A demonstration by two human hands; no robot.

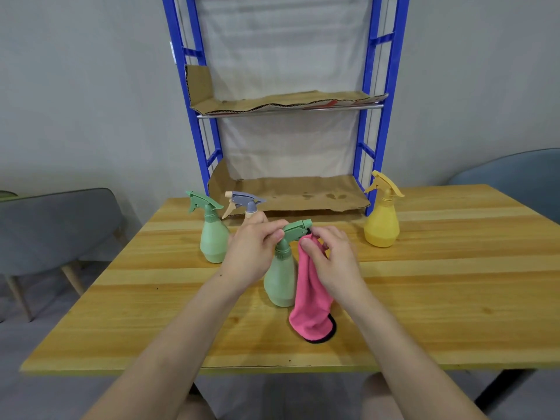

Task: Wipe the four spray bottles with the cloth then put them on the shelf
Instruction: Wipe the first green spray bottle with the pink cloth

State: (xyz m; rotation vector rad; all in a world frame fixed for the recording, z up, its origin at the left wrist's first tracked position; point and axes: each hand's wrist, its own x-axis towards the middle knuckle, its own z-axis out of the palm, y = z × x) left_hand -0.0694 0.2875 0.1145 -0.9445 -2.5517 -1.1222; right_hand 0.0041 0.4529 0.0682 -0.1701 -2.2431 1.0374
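On the wooden table [439, 283], a pale green plastic spray bottle [213, 237] stands at ten o'clock; the left hand [253, 253] pinches the centre green spray bottle [281, 280] by its nozzle — the right hand [330, 256] presses a pink cloth [310, 307] against it; a yellow spray bottle [381, 219] stands at two o'clock.

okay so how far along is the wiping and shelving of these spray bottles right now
Nothing is shelved: the cardboard-lined blue shelf holds no bottles. In hand: the left hand grips the head of the near green bottle while the right hand presses the pink cloth against its nozzle. Left: the far green bottle, the grey-headed bottle and the yellow bottle stand on the table; whether any were wiped can't be told.
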